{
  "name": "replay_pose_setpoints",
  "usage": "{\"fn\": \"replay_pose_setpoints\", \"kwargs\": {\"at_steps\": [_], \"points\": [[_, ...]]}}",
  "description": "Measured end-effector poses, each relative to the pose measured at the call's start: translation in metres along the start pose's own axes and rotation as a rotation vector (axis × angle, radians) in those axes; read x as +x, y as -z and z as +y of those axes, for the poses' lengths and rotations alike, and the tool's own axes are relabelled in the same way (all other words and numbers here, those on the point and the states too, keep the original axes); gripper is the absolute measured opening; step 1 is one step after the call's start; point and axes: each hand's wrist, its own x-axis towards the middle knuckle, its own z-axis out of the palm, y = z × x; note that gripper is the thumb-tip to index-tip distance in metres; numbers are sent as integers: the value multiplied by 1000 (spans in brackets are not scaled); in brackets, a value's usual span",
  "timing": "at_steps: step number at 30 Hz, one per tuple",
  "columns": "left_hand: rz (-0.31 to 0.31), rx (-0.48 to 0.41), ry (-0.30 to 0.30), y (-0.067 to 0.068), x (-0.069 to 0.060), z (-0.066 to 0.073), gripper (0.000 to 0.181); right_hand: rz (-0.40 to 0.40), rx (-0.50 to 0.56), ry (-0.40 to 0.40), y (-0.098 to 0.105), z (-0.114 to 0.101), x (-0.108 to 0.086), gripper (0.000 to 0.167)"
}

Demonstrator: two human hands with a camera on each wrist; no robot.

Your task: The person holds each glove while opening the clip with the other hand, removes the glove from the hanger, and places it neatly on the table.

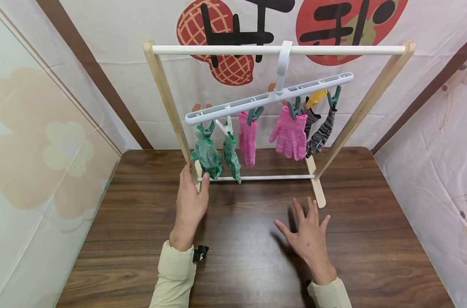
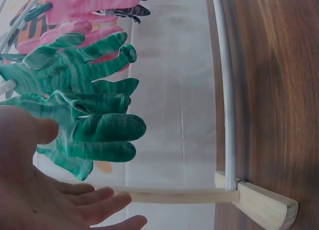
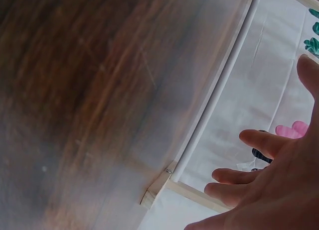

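A pale hanger hooks over the top bar of a wooden rack, tilted with its left end lower. From its clips hang two green gloves, two pink gloves and dark grey gloves. My left hand is beside the rack's left post, fingers extended and thumb apart, just below the nearest green glove; whether it touches the post I cannot tell. Over the table, near the rack's right foot, my right hand spreads its fingers and holds nothing.
The rack stands near the back edge of a dark wooden table, with a white lower bar between its feet. Behind it hangs a printed cloth. Pale cloth panels flank both sides. A yellow clip is among the dark gloves.
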Motion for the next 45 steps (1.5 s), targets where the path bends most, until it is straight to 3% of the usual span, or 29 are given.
{"fn": "replay_pose_setpoints", "kwargs": {"at_steps": [5,9,14,22,31,39,45], "points": [[27,-8,67,2,4,1,72,-9,2,-6,0,-1,1,93],[37,-21,76,3,7,1,72,-27,4,-11,-1,0,1,93],[74,-50,13,4,11,1,70,-8,13,-4,-2,0,1,91],[191,-85,-100,1,12,6,59,-8,61,3,-1,-2,1,86],[140,-154,-51,-4,14,12,49,-24,77,0,-1,-5,1,82],[149,-219,-107,-9,17,11,39,-59,90,-14,-2,-4,2,81],[131,-280,-84,-11,19,14,47,-66,94,-17,-3,-3,0,81]]}}
